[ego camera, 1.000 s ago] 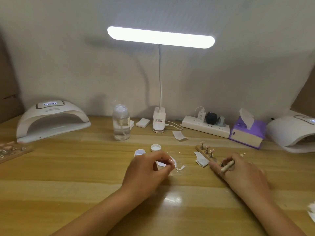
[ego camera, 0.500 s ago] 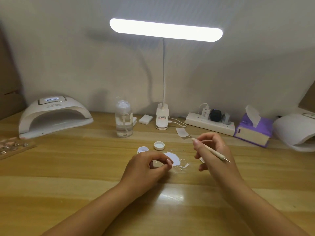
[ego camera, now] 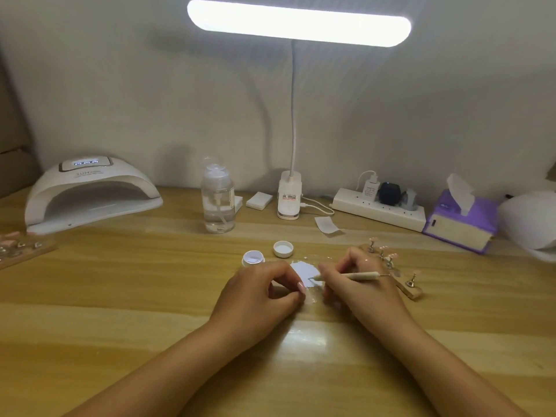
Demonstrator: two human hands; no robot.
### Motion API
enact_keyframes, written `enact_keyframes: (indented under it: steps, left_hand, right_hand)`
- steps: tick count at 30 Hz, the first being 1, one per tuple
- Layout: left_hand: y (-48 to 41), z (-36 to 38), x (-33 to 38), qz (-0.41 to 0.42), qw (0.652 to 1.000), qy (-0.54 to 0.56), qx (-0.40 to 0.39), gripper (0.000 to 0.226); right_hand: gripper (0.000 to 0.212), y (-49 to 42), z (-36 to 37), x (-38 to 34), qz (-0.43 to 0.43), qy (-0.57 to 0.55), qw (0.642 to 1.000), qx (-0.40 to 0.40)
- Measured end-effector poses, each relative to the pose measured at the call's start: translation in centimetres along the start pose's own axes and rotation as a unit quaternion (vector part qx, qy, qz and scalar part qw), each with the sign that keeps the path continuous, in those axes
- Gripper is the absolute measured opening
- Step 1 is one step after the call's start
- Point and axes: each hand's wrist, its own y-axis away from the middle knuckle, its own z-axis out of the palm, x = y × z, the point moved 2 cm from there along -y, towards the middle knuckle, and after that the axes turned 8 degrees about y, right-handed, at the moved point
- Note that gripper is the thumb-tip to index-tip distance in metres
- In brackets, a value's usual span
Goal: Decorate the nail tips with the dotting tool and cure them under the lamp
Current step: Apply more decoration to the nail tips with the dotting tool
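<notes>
Pinching slim beige dotting tool (ego camera: pixel 350 276) in right grip (ego camera: pixel 361 296), tip on white paint patch (ego camera: pixel 302 268) mid-desk | left grip (ego camera: pixel 258 293) curled, hold unclear | pink nail tips (ego camera: pixel 392 254) on wooden stand (ego camera: pixel 412 293) just behind right grip

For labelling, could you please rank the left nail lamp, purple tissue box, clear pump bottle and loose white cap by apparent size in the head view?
1. left nail lamp
2. purple tissue box
3. clear pump bottle
4. loose white cap
The cap lies nearer the camera, yet looks smallest.
</notes>
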Motion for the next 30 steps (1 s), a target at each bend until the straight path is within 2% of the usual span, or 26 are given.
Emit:
enact_keyframes:
  steps: [4,8,11,13,15,18,21,25,30]
  left_hand:
    - [0.0,0.0,0.1,-0.003,1.000,-0.002,0.000,0.012]
    - [0.0,0.0,0.2,-0.004,1.000,0.003,0.000,0.010]
    - [0.0,-0.1,0.3,-0.004,1.000,0.002,-0.002,0.010]
    - [0.0,-0.1,0.3,-0.003,1.000,-0.009,-0.005,0.009]
    - [0.0,-0.2,0.3,-0.003,1.000,-0.015,-0.006,0.009]
    - [-0.1,-0.2,0.1,-0.003,1.000,-0.006,-0.008,0.010]
    - [-0.2,-0.2,0.1,-0.003,1.000,0.003,-0.006,0.010]
    - [-0.2,-0.1,0.0,0.002,1.000,0.016,-0.009,0.012]
    - [-0.2,-0.1,-0.1,0.005,1.000,0.016,-0.014,0.012]
  right_hand:
    - [0.020,-0.1,-0.3,0.0,0.004,0.008,0.999,0.042]
    - [0.025,0.2,0.1,-0.3,-0.009,0.025,1.000,0.003]
    - [0.027,0.0,-0.3,-0.2,-0.009,0.022,0.999,0.034]
    - [0.027,0.2,-0.1,-0.4,-0.018,0.041,0.999,0.013]
    - [0.025,0.3,-0.1,-0.4,-0.018,0.009,1.000,0.022]
    - [0.023,0.3,-0.8,-0.4,-0.017,-0.076,0.994,0.075]
    - [0.018,0.5,-0.8,-0.9,-0.004,-0.172,0.984,0.042]
    - [0.022,1.1,0.0,-1.2,0.033,-0.204,0.978,0.020]
    - [0.014,1.5,0.0,-1.4,0.056,-0.240,0.969,0.032]
